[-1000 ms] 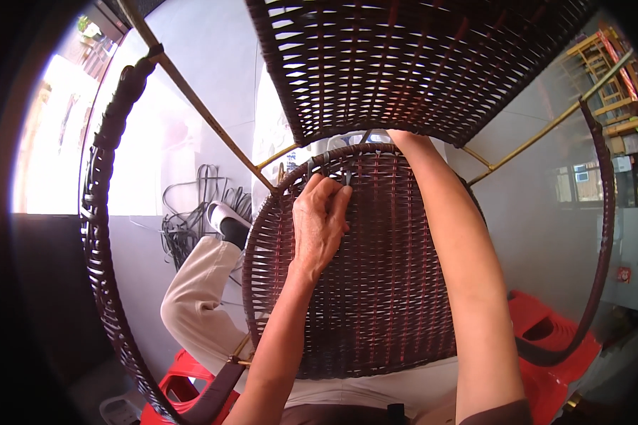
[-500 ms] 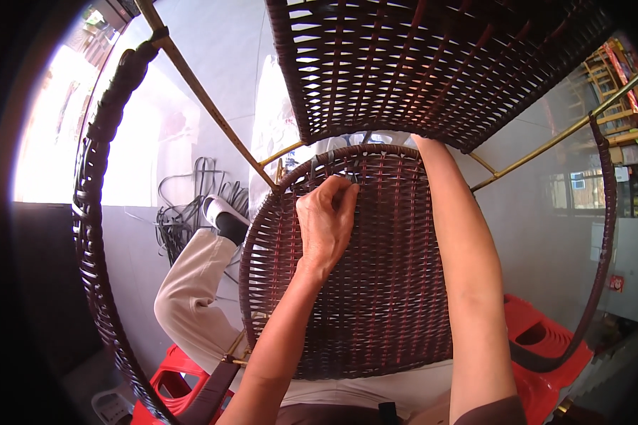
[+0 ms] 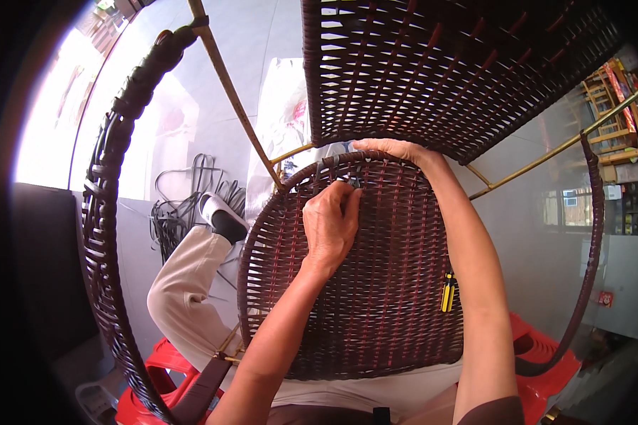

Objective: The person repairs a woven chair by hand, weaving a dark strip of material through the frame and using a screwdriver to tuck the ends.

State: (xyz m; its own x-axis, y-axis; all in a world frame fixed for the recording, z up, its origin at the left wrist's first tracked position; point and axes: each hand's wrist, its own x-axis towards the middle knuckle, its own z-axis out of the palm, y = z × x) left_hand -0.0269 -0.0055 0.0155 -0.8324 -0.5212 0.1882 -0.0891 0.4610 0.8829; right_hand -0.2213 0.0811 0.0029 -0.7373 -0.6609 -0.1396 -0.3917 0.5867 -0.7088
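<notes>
The seat (image 3: 390, 269) of the chair, woven from dark brown and reddish bands, is over the lap of the person, with its rounded edge pointing away. Near this edge, a little left of its middle, is a grey strip (image 3: 355, 183), of which only a short part can be seen. The left hand (image 3: 331, 221) is above the weave with its fingers curled, and it pinches this strip between thumb and forefinger. The right hand (image 3: 390, 147) lies flat along the far edge, its fingers pointing to the left; its fingertips are partly hidden, so I cannot tell if they hold something. On the right part of the seat, just beside the right forearm, lies a tool with a yellow and black handle (image 3: 448, 292). Beyond the seat rises the woven backrest (image 3: 404, 106), leaning over the right hand. A wrapped armrest (image 3: 101, 219) curves on the left side. On the floor, near the white shoe (image 3: 211, 207), is a loose heap of dark bands (image 3: 181, 219). A red stool (image 3: 539, 365) stands at the lower right.
</notes>
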